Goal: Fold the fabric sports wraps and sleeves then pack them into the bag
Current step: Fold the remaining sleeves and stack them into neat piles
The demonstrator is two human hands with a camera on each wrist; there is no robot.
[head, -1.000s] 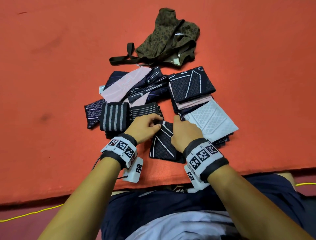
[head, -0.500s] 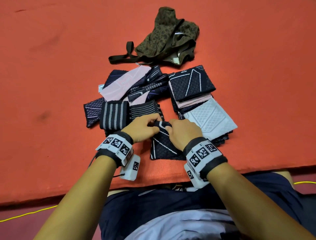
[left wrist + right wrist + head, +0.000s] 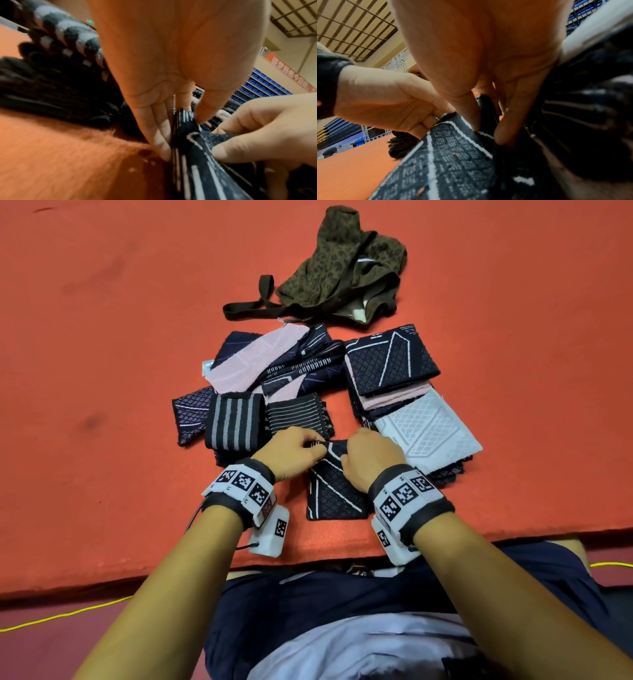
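Since the earlier frames the two hands have been drawn closer together at the far edge of the dark sleeve (image 3: 334, 491), and that edge, flat a second ago, is now lifted off the orange mat (image 3: 102, 337).

Fingers: the far edge of the sleeve is pinched by the left hand (image 3: 291, 451) between thumb and fingertips (image 3: 163, 146); in the left wrist view the fabric is seen bunched and raised between them. The same edge is pinched by the right hand (image 3: 371, 458), thumb on the near side and fingers (image 3: 506, 129) curled over the far side, as shown in the right wrist view. The two hands are nearly touching.

Sleeve: dark navy, diamond knit with white lines. Its near part is laid flat on the mat, just in front of the person's lap; only the far end is raised.

Outward, left: a grey-striped black wrap (image 3: 234, 422) is set just beside the left hand, with a finely striped dark piece (image 3: 296, 416) next to it. Behind these, an unfolded heap of navy and pink pieces (image 3: 270, 364) is spread.

Outward, right: a white patterned sleeve (image 3: 428, 429) is laid just beside the right hand, on top of dark pieces. Behind it, a stack of folded pieces (image 3: 390, 361) is topped by a navy one, with pink layers showing beneath.

Farthest: an olive leopard-print bag (image 3: 346, 268) is lying crumpled on the mat, its dark strap trailing to the left, well apart from the hands.
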